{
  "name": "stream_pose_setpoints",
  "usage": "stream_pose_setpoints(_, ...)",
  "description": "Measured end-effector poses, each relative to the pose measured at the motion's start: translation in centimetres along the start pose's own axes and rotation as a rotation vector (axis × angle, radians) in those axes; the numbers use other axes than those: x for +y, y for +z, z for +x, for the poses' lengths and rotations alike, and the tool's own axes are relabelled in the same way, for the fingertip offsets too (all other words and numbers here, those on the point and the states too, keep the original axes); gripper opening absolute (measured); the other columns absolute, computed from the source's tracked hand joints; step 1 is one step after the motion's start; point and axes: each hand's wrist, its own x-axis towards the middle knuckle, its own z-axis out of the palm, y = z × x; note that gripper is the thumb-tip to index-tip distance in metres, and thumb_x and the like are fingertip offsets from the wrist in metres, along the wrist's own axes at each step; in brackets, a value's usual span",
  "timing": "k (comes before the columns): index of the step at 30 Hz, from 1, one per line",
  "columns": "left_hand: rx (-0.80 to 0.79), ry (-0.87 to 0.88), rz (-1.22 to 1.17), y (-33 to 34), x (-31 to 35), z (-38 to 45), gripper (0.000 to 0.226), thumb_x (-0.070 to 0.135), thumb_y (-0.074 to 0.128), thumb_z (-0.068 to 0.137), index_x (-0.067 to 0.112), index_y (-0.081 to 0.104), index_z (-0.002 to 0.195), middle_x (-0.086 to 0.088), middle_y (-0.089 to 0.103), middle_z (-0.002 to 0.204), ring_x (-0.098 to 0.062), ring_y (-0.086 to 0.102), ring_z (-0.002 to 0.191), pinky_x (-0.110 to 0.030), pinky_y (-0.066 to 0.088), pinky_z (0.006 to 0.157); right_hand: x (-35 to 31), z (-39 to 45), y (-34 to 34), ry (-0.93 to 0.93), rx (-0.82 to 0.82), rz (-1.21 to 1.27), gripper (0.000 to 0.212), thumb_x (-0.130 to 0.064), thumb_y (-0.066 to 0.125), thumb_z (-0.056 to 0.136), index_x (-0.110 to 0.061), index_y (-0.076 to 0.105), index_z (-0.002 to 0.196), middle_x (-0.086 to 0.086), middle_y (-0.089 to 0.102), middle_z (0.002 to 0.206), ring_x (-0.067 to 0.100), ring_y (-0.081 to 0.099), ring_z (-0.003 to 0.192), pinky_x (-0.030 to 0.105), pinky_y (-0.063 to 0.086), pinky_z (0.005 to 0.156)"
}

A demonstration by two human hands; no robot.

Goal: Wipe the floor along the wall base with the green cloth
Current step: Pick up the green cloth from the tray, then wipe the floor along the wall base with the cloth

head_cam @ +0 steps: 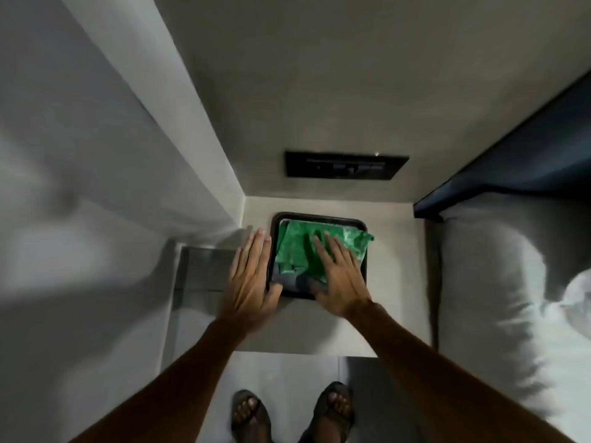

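Nearest the camera, two sandalled feet (292,410) stand on the pale floor (281,372), which has not yet been wiped. Both forearms reach forward over a low light desk (396,282) set in the corner.

The left hand (251,276) is spread flat with fingers straight, grasping nothing; it hovers at the left rim of a dark tray (274,225), and contact cannot be told through the blur. The right hand (340,276) is also flat and released, its palm and fingers lying over the green cloth (294,247), which sits crumpled inside the tray with one corner hanging past the right rim.

The step in hand looks like picking the cloth up. It would go best if the right hand's fingers curl and gather a thick bunch of fabric rather than a single corner, while the left hand steadies the tray so that it does not slide or lift with the cloth. A good wad will later press evenly into the floor's edge.

To the right, a bed with a white pillow (499,276) stands close against the desk, under a dark blue headboard (527,167). To the left runs a pale wall (112,155). Beyond the tray, a black switch panel (345,164) is mounted on the grey far wall. The light is dim.
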Motion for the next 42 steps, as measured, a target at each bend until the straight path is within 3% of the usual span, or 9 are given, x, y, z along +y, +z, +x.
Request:
stream_pose_setpoints(4, 0.058, 0.029, 0.027, 4.6, -3.0, 3.2, 0.083, 0.029, 0.045, 0.094, -0.006, 0.030, 0.168, -0.025, 0.025, 0.180, -0.039, 0.021, 0.170, -0.065, 0.024, 0.135, 3.0, 4.7, 3.1, -0.089, 0.100, -0.109, 0.102, -0.068, 0.061, 0.098, -0.027, 0.010, 0.176, 0.007, 0.001, 0.186, 0.032, -0.001, 0.173, 0.059, 0.002, 0.139)
stream_pose_setpoints(9, 0.089, 0.035, 0.117, 8.5, -4.4, 5.3, 0.091, 0.035, 0.045, 0.093, 0.003, 0.017, 0.174, -0.014, 0.013, 0.186, -0.029, 0.009, 0.174, -0.057, 0.015, 0.139, 5.4, 5.4, 6.0, -0.217, 0.222, -0.133, 0.094, -0.074, 0.042, 0.102, -0.025, 0.011, 0.176, 0.008, 0.001, 0.186, 0.032, -0.005, 0.173, 0.062, -0.001, 0.138)
stream_pose_setpoints(19, 0.194, -0.145, -0.019, 10.5, -4.8, 5.4, 0.084, 0.058, 0.030, 0.113, 0.001, 0.016, 0.174, -0.018, 0.012, 0.185, -0.031, 0.011, 0.173, -0.051, 0.016, 0.140, 4.7, 5.6, 5.8, -0.149, 0.301, 0.103, 0.066, -0.017, 0.063, 0.107, -0.023, 0.040, 0.168, 0.002, 0.024, 0.182, 0.024, 0.006, 0.173, 0.051, -0.002, 0.141)
stream_pose_setpoints(23, 0.208, -0.169, -0.024, 8.7, -5.0, 3.5, 0.087, 0.063, 0.027, 0.112, 0.002, 0.019, 0.173, -0.018, 0.013, 0.185, -0.032, 0.012, 0.173, -0.047, 0.008, 0.142, 3.5, 5.3, 4.2, 0.018, 0.305, 0.402, 0.050, -0.004, 0.056, 0.109, -0.022, 0.054, 0.156, 0.003, 0.049, 0.169, 0.031, 0.034, 0.165, 0.047, 0.014, 0.140)
stream_pose_setpoints(26, 0.228, -0.203, -0.069, 7.0, -5.3, 1.1, 0.085, 0.062, 0.029, 0.112, 0.004, 0.021, 0.173, -0.015, 0.013, 0.186, -0.030, 0.011, 0.173, -0.052, 0.013, 0.141, 2.7, 4.7, 2.1, 0.180, 0.327, 0.601, 0.038, -0.010, 0.051, 0.114, -0.013, 0.057, 0.152, 0.025, 0.076, 0.129, 0.041, 0.071, 0.121, 0.051, 0.052, 0.115)
stream_pose_setpoints(28, 0.246, -0.227, -0.108, 5.7, -5.8, -1.1, 0.083, 0.060, 0.033, 0.113, 0.003, 0.023, 0.173, -0.014, 0.012, 0.186, -0.028, 0.011, 0.174, -0.058, 0.017, 0.139, 1.7, 4.0, 0.6, 0.226, 0.355, 0.740, 0.035, -0.009, 0.049, 0.116, -0.004, 0.058, 0.149, 0.015, 0.073, 0.132, 0.023, 0.073, 0.120, 0.050, 0.054, 0.116)
stream_pose_setpoints(32, 0.306, -0.199, -0.125, 3.9, -7.3, -6.0, 0.079, 0.053, 0.042, 0.114, 0.001, 0.026, 0.171, -0.018, 0.018, 0.184, -0.033, 0.017, 0.172, -0.061, 0.027, 0.135, -0.9, 1.6, -1.0, 0.147, 0.282, 0.936, 0.037, -0.007, 0.043, 0.117, -0.002, 0.052, 0.153, 0.005, 0.070, 0.134, -0.011, 0.073, 0.109, 0.017, 0.061, 0.101)
stream_pose_setpoints(37, 0.291, -0.315, -0.127, 1.6, -9.0, -12.0, 0.078, 0.052, 0.045, 0.112, 0.013, 0.021, 0.175, -0.008, 0.011, 0.187, -0.025, 0.013, 0.173, -0.058, 0.028, 0.136, -6.2, -2.1, -1.2, 0.051, 0.244, 1.072, 0.033, -0.013, 0.042, 0.117, -0.019, 0.058, 0.145, -0.007, 0.072, 0.128, 0.005, 0.075, 0.112, 0.019, 0.065, 0.093)
stream_pose_setpoints(42, 0.303, -0.482, -0.119, 0.6, -10.6, -18.2, 0.083, 0.068, 0.029, 0.111, 0.019, 0.015, 0.176, -0.002, 0.006, 0.188, -0.010, 0.000, 0.173, -0.046, 0.017, 0.140, -12.1, -4.2, 1.0, -0.039, 0.159, 1.103, 0.056, -0.037, 0.050, 0.105, -0.012, 0.054, 0.155, -0.011, 0.077, 0.127, 0.004, 0.077, 0.116, 0.021, 0.067, 0.087)
